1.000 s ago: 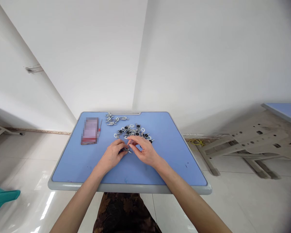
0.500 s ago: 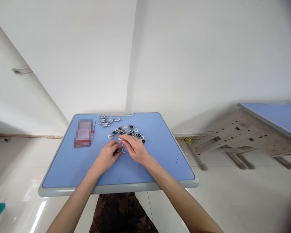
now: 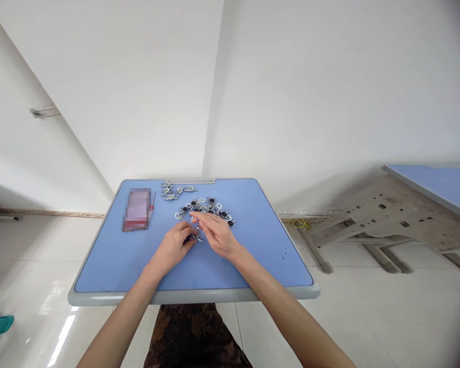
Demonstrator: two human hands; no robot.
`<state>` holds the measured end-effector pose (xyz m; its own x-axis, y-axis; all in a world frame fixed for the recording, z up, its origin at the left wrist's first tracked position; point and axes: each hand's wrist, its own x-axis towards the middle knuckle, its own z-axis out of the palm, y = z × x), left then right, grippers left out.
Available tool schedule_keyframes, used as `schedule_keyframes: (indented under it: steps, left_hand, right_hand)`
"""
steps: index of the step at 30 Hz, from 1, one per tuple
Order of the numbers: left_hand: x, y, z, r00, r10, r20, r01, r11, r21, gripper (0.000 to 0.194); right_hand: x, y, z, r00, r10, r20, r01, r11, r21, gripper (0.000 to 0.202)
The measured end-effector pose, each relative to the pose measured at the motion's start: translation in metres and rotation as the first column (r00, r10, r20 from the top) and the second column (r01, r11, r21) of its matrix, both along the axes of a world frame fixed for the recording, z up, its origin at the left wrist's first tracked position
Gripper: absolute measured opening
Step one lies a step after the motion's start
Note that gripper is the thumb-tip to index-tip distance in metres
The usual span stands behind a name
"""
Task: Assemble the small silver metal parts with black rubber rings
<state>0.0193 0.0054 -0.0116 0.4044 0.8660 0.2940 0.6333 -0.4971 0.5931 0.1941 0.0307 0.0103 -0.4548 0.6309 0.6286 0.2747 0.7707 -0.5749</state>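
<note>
My left hand [image 3: 175, 244] is closed on a small metal part [image 3: 199, 238] over the middle of the blue desk [image 3: 111, 260]. Just right of it, my right hand [image 3: 217, 236] has its thumb and fingers pinched at the upright end of a thin metal piece above that part; what exactly they grip is too small to make out. Right behind both hands lies a pile of metal parts with black round pieces [image 3: 211, 200]. Farther back and left is a smaller group of metal parts [image 3: 169, 196] without visible black pieces.
On the desk's left lie a blurred-out flat packet [image 3: 138, 207] and a thin tool with red on it [image 3: 152, 206]. A second blue desk [image 3: 440, 181] stands at the right. A white wall rises behind.
The whole view has shifted slightly, so the desk and hands appear a little farther right. Both hands keep nearly the same pose around the small metal part.
</note>
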Motion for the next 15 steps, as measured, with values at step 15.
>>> schedule_keyframes:
  steps: [15]
  left_hand:
    - [-0.0007, 0.0000, 0.0008, 1.000, 0.002, -0.010, -0.002, 1.000, -0.026, 0.017]
  right_hand:
    - [-0.0035, 0.0043, -0.0093, 0.979, -0.204, -0.017, 0.204, 0.979, 0.012, 0.018]
